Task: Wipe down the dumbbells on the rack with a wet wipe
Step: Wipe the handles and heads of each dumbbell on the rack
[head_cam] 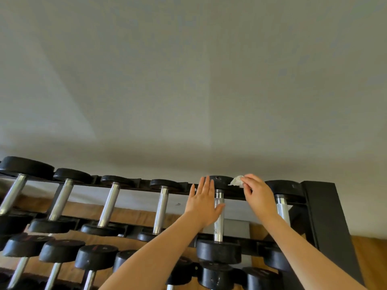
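Black rubber-headed dumbbells with chrome handles, two tiers visible, on a dark metal rack (326,216) set against a pale wall (188,80). Upper tier: six dumbbells lying front to back, far heads lined along the rear rail, near heads along the front rail. Lower tier: a further row of black heads across the bottom of the view, partly cut off by the frame edge. Wipe (237,181): white, crumpled, pinched in the fingers of the right hand (258,194) and pressed to the right edge of the far head (219,181) of the fifth dumbbell from the left, upper tier. Left hand (204,203): fingers straight and together, palm forward, holding nothing; thumb lies against the chrome handle (219,225) of that same dumbbell, fingertips reaching up to the rear rail beside its far head. Both forearms bare, rising from the lower edge of the view. Sixth dumbbell (282,208): just right of the right hand, next to the rack's upright post. Wooden floor (368,258): brown, seen behind the rack and at lower right.
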Motion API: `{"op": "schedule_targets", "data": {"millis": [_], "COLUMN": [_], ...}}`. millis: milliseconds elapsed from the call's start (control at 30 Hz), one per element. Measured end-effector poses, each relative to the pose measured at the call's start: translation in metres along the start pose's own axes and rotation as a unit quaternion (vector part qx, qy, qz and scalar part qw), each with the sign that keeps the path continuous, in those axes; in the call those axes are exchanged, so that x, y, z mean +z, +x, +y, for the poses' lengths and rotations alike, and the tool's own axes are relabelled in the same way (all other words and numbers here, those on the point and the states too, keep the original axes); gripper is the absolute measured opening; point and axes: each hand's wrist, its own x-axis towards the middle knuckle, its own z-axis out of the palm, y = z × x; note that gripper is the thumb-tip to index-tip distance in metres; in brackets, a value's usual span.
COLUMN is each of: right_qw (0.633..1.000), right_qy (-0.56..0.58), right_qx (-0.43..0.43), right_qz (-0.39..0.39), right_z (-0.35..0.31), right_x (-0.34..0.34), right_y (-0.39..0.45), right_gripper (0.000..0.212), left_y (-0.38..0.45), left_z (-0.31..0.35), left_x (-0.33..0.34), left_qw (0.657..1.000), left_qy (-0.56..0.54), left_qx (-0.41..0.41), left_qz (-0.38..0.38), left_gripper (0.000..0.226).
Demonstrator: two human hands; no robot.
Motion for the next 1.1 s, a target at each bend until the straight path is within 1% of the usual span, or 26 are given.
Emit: {"op": "schedule_targets", "data": {"millis": [233, 333, 467, 533, 633, 700, 767, 833, 933, 967, 1000, 1067, 1100], "right_qw": [0.999, 0.997, 0.996, 0.994, 0.992, 0.991, 0.989, 0.986, 0.974, 0.974, 0.978, 0.991, 0.995], "right_qy": [0.016, 0.0, -0.005, -0.019, -0.041, -0.049, -0.063, -0.086, -0.111, -0.111, -0.098, -0.073, -0.067], "right_qx": [0.026, 0.018, 0.005, 0.0, 0.006, 0.0, -0.02, -0.066, -0.125, -0.131, -0.128, -0.092, -0.06], "right_qz": [-0.044, -0.076, -0.091, -0.11, -0.119, -0.128, -0.133, -0.125, -0.151, -0.149, -0.129, -0.07, -0.04], "right_z": [0.01, 0.003, -0.019, -0.026, -0.031, -0.033, -0.035, -0.037, -0.042, -0.041, -0.039, -0.031, -0.029], "right_x": [-0.004, 0.002, 0.015, 0.022, 0.033, 0.038, 0.044, 0.055, 0.065, 0.065, 0.063, 0.058, 0.054], "right_y": [0.001, 0.007, 0.025, 0.027, 0.017, 0.011, 0.012, 0.018, 0.028, 0.029, 0.029, 0.026, 0.024], "right_gripper": [0.025, 0.027, 0.032, 0.036, 0.043, 0.048, 0.052, 0.052, 0.051, 0.049, 0.046, 0.041, 0.039], "left_y": [0.01, 0.011, 0.012, 0.012, 0.018, 0.023, 0.025, 0.027, 0.026, 0.027, 0.029, 0.036, 0.039], "left_z": [0.018, 0.016, 0.009, 0.004, -0.008, -0.015, -0.021, -0.03, -0.049, -0.058, -0.07, -0.098, -0.113], "left_x": [0.006, 0.009, 0.009, 0.011, 0.018, 0.025, 0.03, 0.03, 0.026, 0.023, 0.021, 0.019, 0.013], "left_qw": [0.998, 0.998, 0.999, 0.999, 0.999, 0.999, 0.999, 0.998, 0.995, 0.994, 0.991, 0.98, 0.983], "left_qy": [0.027, 0.031, 0.024, 0.03, 0.009, -0.011, -0.021, -0.022, 0.008, 0.022, 0.039, 0.079, 0.075], "left_qx": [-0.013, -0.012, 0.005, 0.012, -0.009, -0.005, 0.018, 0.049, 0.096, 0.11, 0.127, 0.166, 0.154], "left_qz": [-0.054, -0.055, -0.046, -0.042, -0.045, -0.044, -0.036, -0.026, -0.015, -0.008, 0.009, 0.079, 0.072], "left_gripper": [0.081, 0.083, 0.082, 0.082, 0.084, 0.086, 0.087, 0.085, 0.077, 0.074, 0.071, 0.065, 0.065]}}
